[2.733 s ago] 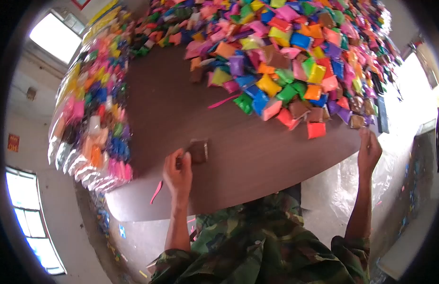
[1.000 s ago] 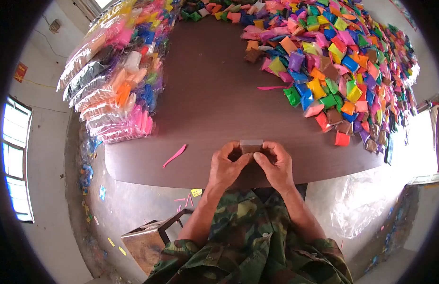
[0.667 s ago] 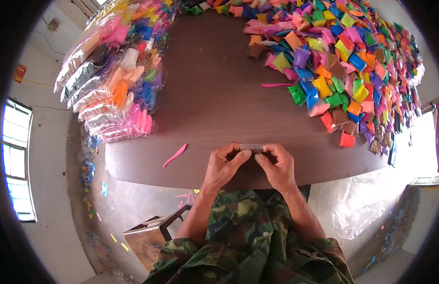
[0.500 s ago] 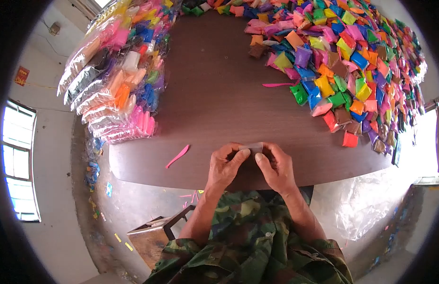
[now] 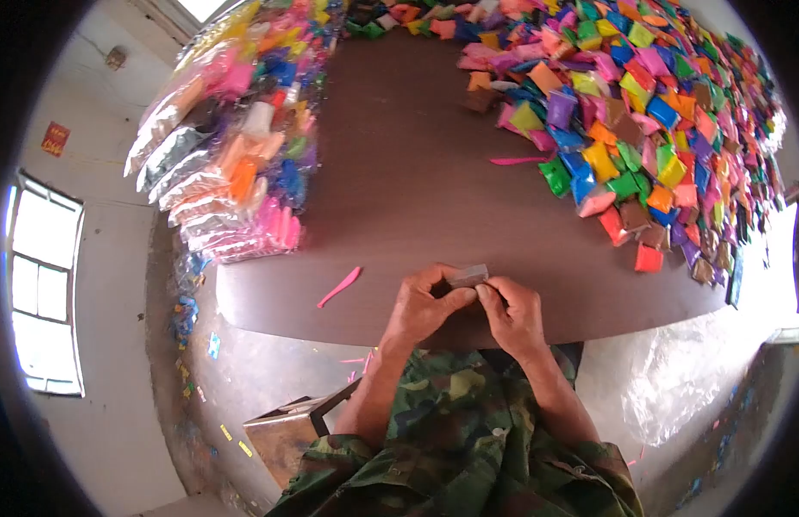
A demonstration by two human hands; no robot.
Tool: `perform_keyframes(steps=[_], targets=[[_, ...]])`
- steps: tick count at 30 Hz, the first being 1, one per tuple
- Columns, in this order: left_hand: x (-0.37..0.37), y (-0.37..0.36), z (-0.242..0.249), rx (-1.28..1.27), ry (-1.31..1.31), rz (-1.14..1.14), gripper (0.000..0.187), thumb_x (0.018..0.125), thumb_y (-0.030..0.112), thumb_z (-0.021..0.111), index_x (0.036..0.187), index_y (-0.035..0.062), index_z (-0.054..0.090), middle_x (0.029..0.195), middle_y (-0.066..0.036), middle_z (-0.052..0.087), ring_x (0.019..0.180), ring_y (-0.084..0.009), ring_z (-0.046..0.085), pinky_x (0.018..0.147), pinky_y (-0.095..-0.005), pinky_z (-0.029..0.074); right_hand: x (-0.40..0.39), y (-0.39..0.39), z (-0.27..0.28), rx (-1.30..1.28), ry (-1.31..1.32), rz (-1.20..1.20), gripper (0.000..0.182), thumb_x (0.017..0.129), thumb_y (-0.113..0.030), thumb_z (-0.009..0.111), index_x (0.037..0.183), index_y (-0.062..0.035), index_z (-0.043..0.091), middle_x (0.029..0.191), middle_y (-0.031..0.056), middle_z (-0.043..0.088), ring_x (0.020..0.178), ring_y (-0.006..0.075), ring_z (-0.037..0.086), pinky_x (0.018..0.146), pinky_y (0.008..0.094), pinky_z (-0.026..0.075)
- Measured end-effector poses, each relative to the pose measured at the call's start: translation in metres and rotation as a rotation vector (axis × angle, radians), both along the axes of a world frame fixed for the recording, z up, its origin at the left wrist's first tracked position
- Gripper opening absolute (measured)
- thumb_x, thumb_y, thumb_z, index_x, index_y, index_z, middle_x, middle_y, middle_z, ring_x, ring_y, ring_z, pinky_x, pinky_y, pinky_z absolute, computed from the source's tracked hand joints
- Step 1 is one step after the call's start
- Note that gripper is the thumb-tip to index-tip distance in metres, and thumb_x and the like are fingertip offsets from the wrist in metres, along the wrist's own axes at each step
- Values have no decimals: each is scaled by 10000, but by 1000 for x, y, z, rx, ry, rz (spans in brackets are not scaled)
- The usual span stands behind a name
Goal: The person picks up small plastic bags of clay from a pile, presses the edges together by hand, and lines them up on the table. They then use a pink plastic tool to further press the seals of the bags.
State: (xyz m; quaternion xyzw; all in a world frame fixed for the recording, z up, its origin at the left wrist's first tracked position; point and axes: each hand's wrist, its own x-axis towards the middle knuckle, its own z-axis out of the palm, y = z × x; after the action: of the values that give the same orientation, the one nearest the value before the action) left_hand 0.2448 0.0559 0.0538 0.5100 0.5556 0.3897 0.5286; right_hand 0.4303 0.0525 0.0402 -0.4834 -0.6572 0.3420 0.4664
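Small brown packet (image 5: pixel 468 276): pinched between both hands at the near edge of the tabletop (image 5: pixel 399 198), at 6 o'clock in the view; only its pale top edge and a sliver of brown show above the fingers.
Left hand (image 5: pixel 425 303): curled closed around the packet's left end, thumb lying across toward the right.
Right hand (image 5: pixel 513 312): closed on the packet's right end, fingertips touching those of the left.
Pink strip (image 5: pixel 340 287): lies flat on the tabletop at 9 o'clock from the hands, apart from them.
Second pink strip (image 5: pixel 518 160): at 12 o'clock, just beside the pile.
Pile of loose coloured packets (image 5: pixel 649 112): heaped from 12 to 2 o'clock, well apart from the hands.
Stacked clear bags of sorted packets (image 5: pixel 236 146): at 10 o'clock, along the tabletop's left side.
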Motion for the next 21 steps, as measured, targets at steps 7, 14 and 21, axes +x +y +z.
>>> perform_keyframes(steps=[7, 14, 21], targets=[[-3, -2, -15, 180, -72, 57, 179, 930, 113, 800, 1059, 13, 727, 945, 19, 714, 868, -75, 624, 778, -273, 523, 0, -1, 4, -32, -95, 87, 197, 998, -195, 656, 1044, -4, 668, 770, 203, 635, 630, 305, 662, 559, 384, 473], [-3, 2, 0, 103, -52, 23, 337, 855, 223, 870, 1087, 14, 744, 941, -7, 729, 838, -92, 628, 743, -290, 524, -1, 1, -7, 48, -81, 93, 131, 957, -122, 663, 921, -5, 618, 753, 200, 594, 614, 324, 595, 570, 408, 452], [-7, 3, -10, 179, 71, -14, 282, 880, 260, 854, 997, 27, 747, 882, 16, 716, 800, -82, 613, 676, -299, 503, 1, 0, 2, 44, -176, 144, 116, 919, -108, 671, 891, -11, 614, 704, 187, 573, 571, 314, 584, 558, 383, 465]])
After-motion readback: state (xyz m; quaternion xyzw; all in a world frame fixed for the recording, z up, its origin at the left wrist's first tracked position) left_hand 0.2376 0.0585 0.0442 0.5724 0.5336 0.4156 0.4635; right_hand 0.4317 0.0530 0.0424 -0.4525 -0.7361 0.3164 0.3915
